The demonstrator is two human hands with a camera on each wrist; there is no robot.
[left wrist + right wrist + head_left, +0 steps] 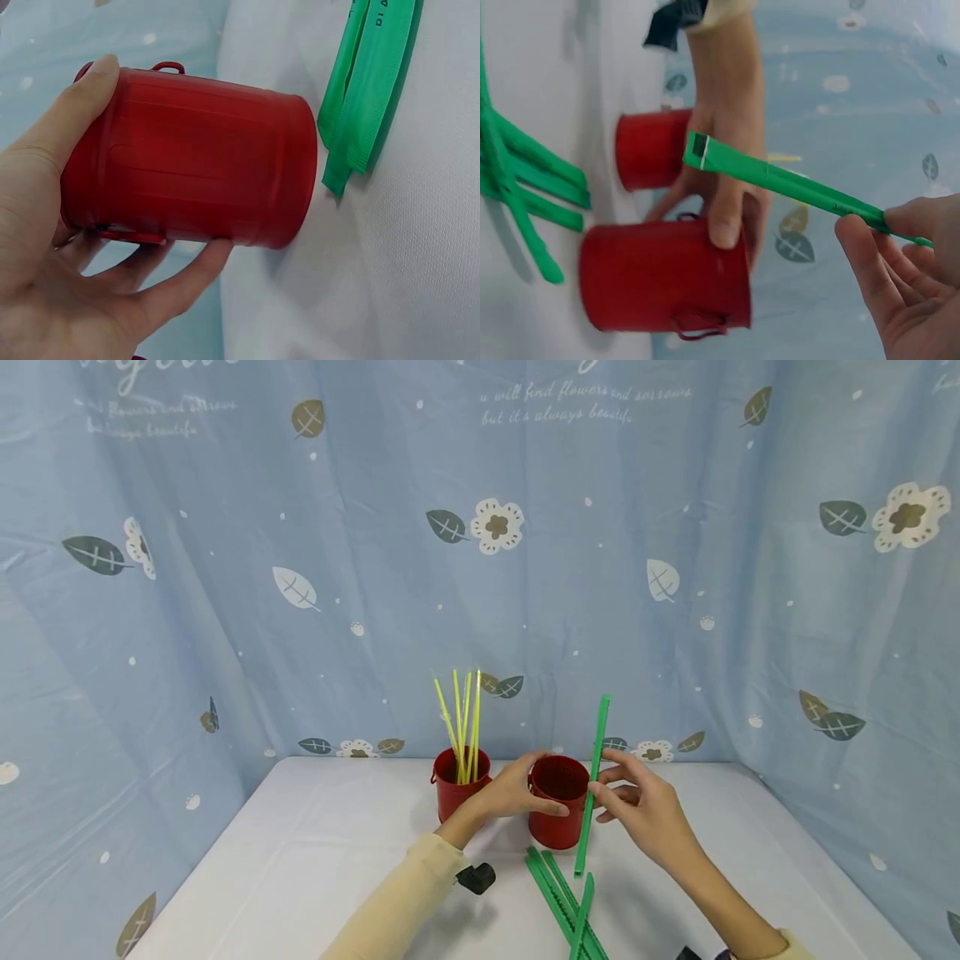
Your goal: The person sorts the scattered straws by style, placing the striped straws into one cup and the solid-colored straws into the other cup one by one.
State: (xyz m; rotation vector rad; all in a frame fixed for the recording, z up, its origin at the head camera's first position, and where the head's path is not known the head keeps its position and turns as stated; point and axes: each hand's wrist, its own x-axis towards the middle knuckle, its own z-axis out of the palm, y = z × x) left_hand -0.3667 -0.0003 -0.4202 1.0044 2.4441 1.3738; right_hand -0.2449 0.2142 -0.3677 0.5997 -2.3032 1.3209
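My left hand (517, 787) grips a red metal bucket (195, 161) by its rim and side, with the thumb near the top edge. The bucket has small loop handles, and no sticks show inside it. Just right of it, my right hand (637, 802) pinches a long, thin green paper packet (780, 180) between thumb and fingers. That packet stands nearly upright beside the bucket in the head view. Several more green packets (558, 893) lie crossed on the white table in front of the bucket; lettering shows on one in the left wrist view.
To the left, a second red bucket (450, 797) holds several thin yellow sticks (465, 727) in clear wrap. The white table (322, 860) meets a blue curtain (375, 568) with leaf and flower prints at the back and sides.
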